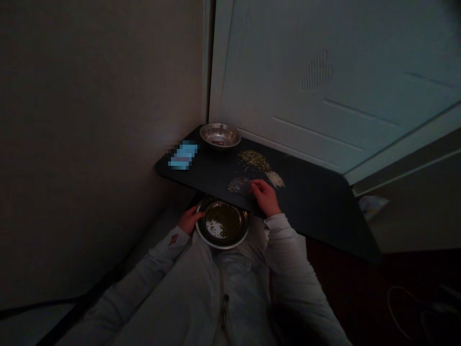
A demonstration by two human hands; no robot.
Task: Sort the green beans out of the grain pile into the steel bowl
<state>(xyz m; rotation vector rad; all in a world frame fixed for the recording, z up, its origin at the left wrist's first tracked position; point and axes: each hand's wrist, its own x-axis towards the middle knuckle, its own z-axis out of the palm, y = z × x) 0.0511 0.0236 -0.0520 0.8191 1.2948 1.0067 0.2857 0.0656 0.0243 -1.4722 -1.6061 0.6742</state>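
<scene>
A steel bowl rests in my lap under the table's near edge, with a layer of small greenish grains inside. My left hand grips its left rim, thumb over the edge. Above the table my right hand is closed in a pinch on a thin, see-through piece, perhaps plastic. A few loose grains lie under and beside that piece. Just beyond the right hand are a pile of pale grains and, touching it, a larger pile of greenish grains.
A second steel bowl stands at the back of the dark table, its inside showing a dark label. A lit, pixelated phone-like screen lies at the left end. A wall and a white door border the table. Cables lie on the floor at right.
</scene>
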